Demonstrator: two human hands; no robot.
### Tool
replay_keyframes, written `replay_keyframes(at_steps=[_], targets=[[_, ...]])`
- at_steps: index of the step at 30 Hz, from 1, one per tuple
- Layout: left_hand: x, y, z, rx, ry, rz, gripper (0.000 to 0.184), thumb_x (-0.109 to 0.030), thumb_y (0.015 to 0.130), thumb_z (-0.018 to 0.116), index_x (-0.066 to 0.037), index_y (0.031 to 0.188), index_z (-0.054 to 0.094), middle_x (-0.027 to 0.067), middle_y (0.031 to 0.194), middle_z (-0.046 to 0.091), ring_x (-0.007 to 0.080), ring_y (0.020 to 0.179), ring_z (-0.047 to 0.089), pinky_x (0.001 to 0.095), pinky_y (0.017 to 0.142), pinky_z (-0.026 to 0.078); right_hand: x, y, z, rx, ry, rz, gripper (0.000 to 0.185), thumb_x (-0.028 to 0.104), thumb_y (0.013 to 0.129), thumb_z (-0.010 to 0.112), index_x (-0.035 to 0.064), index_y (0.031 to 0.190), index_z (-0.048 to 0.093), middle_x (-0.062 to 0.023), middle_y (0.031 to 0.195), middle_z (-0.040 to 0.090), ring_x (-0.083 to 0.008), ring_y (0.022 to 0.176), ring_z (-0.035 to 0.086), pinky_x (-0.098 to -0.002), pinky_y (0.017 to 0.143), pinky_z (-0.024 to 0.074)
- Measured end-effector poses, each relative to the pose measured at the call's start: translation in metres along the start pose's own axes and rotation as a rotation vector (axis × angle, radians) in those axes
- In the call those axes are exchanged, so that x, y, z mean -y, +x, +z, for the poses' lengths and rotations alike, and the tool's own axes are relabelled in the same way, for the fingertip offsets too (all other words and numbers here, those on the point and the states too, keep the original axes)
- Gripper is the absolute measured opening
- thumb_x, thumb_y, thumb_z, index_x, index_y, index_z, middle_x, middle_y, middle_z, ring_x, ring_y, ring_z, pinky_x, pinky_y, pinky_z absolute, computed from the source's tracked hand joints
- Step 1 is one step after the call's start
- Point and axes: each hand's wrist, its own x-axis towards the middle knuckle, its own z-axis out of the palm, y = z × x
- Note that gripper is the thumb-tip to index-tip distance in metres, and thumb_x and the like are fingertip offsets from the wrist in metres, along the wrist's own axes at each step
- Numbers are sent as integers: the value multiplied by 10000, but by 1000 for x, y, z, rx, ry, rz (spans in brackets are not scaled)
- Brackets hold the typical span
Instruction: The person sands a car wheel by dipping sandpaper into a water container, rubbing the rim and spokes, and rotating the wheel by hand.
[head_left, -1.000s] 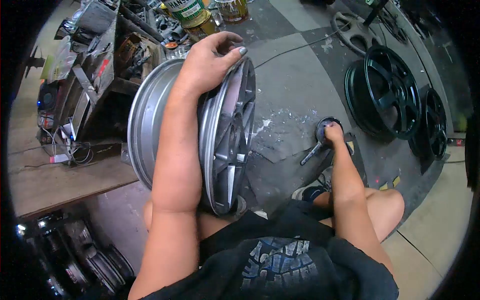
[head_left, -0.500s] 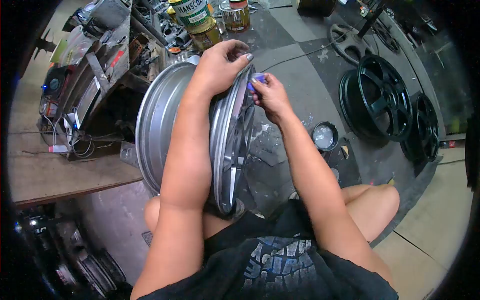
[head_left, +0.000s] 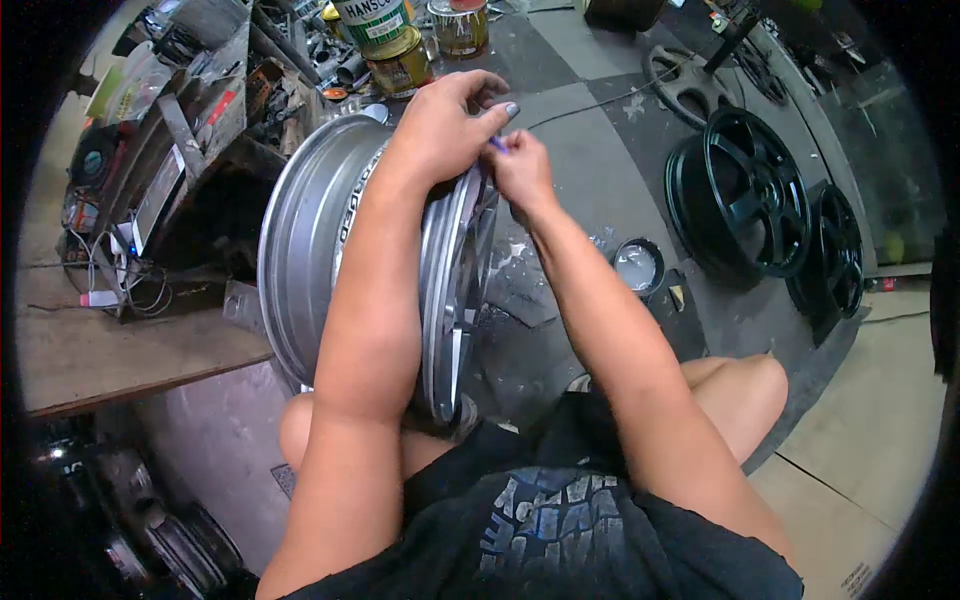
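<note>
A silver wheel rim (head_left: 300, 240) stands upright between my legs, its spoked face turned to the right. My left hand (head_left: 455, 120) rests over the top of the rim, fingers curved and thumb apart, with no object seen in it. Close by, my right hand (head_left: 523, 172) is at the upper part of the spoked face, its fingers closed on a small purple piece (head_left: 497, 146), mostly hidden by the fingers. A round black container (head_left: 638, 268) with pale wet contents sits on the floor to the right of my right forearm.
Dark green wheels (head_left: 745, 195) stand at the right, with a grey wheel cover (head_left: 690, 88) behind them. Paint cans (head_left: 400, 65) are beyond the rim. A cluttered metal bench (head_left: 210, 150) is at the left. A cable (head_left: 590, 106) crosses the floor.
My right hand has gone from the black container to the rim's upper face with the purple piece, then slightly closer to my left hand. My left hand stays on the rim.
</note>
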Motion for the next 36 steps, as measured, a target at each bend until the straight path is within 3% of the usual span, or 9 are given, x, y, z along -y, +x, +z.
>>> replay_keyframes(at_steps=[4,5,8,11,19,29,32,34,36], targets=[[-5,6,-6,41,30,-21,378,-268,885,752,2,1148,725,204,1038,747,322,967,725,394,884,556,-20,-15,13,-8,106,112,249,165,789,804,34,818,594,-96,709,667,-174,635,604,-360,605,497],[-4,5,-6,37,27,-35,376,-263,887,751,2,1152,724,199,1043,747,317,968,724,391,884,556,-27,-33,13,-20,-21,-18,265,174,811,809,46,808,577,-78,683,640,-170,610,593,-357,596,494],[1,8,-7,45,45,-55,370,-249,891,752,-5,1167,721,184,1049,750,294,976,722,386,887,554,-25,-76,-7,286,199,342,238,204,892,788,71,871,591,-49,786,663,-110,631,587,-295,576,480],[7,9,0,45,-76,-90,377,-248,889,759,-17,1184,718,169,1034,751,249,957,716,365,888,551,-44,-78,-28,289,439,329,202,180,934,755,47,972,608,-41,875,685,-86,678,598,-257,582,482],[8,4,-1,66,-39,-68,373,-233,898,738,-14,1198,710,169,1043,744,247,954,711,359,875,549,-20,-44,-38,256,495,238,258,31,940,683,7,1189,620,-43,940,688,-119,769,637,-261,665,548],[12,6,1,49,-95,-38,369,-233,898,749,-9,1189,712,158,988,743,226,915,708,352,851,551,-27,-13,15,-69,174,-39,226,152,836,806,37,929,636,-21,731,579,-129,675,532,-316,625,459],[5,9,-1,62,-66,-69,363,-234,902,744,-13,1188,715,165,1006,746,236,931,713,357,860,552,-21,-53,14,11,-10,-31,228,152,817,802,45,893,615,-19,714,545,-127,670,509,-317,628,458],[1,6,-2,67,-26,-59,357,-233,904,739,-14,1186,716,175,1018,746,260,948,718,366,873,552,-19,-54,14,26,79,13,217,127,809,779,35,873,594,-60,702,569,-180,660,548,-347,637,475],[7,7,2,56,-9,-33,360,-234,905,737,-15,1190,715,183,1035,746,284,965,721,375,886,551,-29,-24,15,-83,-31,-159,186,86,793,754,27,865,592,-128,719,608,-261,659,587,-381,648,491]])
